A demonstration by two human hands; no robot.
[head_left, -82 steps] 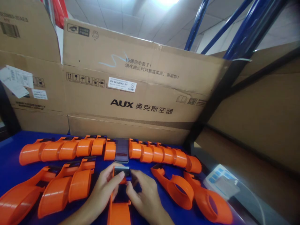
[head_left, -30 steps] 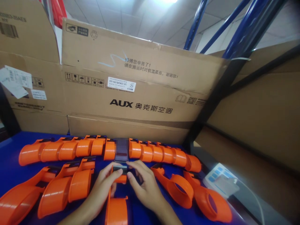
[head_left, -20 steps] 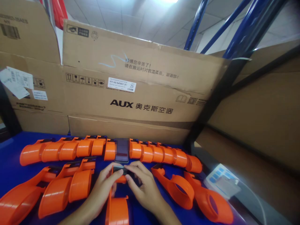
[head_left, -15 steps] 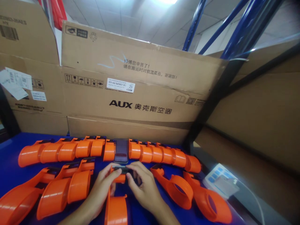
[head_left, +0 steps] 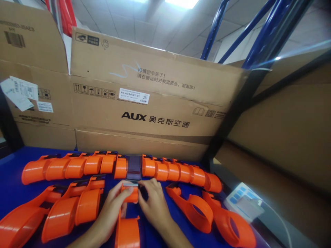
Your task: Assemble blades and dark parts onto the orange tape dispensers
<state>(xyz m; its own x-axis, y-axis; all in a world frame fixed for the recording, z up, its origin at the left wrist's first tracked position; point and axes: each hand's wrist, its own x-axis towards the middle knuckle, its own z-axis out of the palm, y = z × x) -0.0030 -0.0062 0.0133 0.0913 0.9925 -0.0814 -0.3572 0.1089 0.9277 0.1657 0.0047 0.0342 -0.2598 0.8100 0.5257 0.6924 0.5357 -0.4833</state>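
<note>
My left hand (head_left: 116, 200) is closed round the upper end of an orange plastic part (head_left: 128, 232), its thumb on the front near a grey metallic strip (head_left: 130, 184). The part's wide curved band hangs below at the bottom centre. At its right edge, my right hand (head_left: 154, 199) has bent fingers close together by the strip; whatever lies between the fingertips is hidden. Just behind the hands a dark phone-like device (head_left: 133, 167) stands among a row of orange parts.
Similar orange parts (head_left: 60, 215) lie at the left, and two looped ones (head_left: 200, 210) at the right, on the blue surface (head_left: 10, 172). A large cardboard panel (head_left: 155, 106) stands behind. A white power strip (head_left: 243, 201) with a cable is at the right.
The black piece on top of the held part no longer shows; the grey strip and orange end are more exposed. My right hand's fingers have drawn closer together.
</note>
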